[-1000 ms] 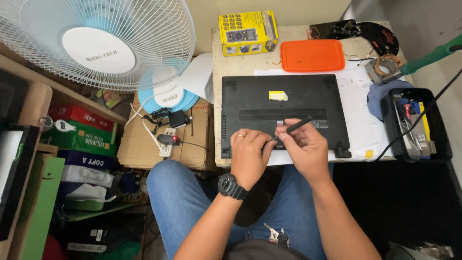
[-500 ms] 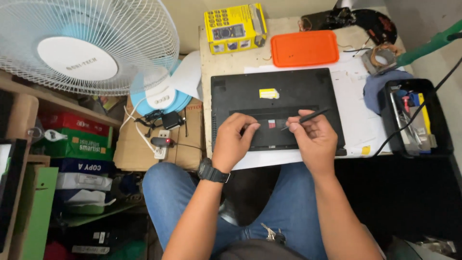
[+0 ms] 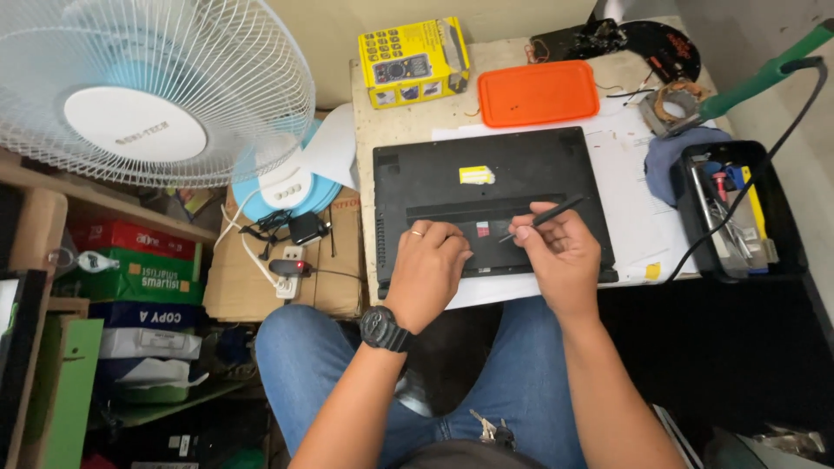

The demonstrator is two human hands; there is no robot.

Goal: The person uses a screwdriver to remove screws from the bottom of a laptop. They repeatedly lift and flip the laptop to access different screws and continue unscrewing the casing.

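So I had the black laptop (image 3: 491, 195) flipped upside down on the worktop (image 3: 382, 130), near edge right in front of my knees. My left hand (image 3: 427, 274) was resting flat on the bottom cover with the fingers spread loose, not gripping anything, just pinning the thing so it wouldn't slide. My right hand (image 3: 560, 256) had its fingers pinched around a thin black tool (image 3: 543, 217), tip angled down at a small reddish patch (image 3: 483, 228) near the middle of the cover.

My take on doing this bit well: keep the tool low and shallow, go gentle at the tip, and let the left hand carry the weight so the case stays put. Slipping would probably scratch the plastic or jab my other hand, since the two were just beside each other.

Containers: the black tool box (image 3: 738, 213) on my right sat at the worktop's edge, with metal tools, something red-handled and a yellow bit inside, can't tell exactly what. The orange tray (image 3: 539, 91) behind the laptop was pretty much bare, maybe a couple of tiny specks that could be screws, too small to say. The yellow meter box (image 3: 414, 61) stood next to it, closed as far as I could see.
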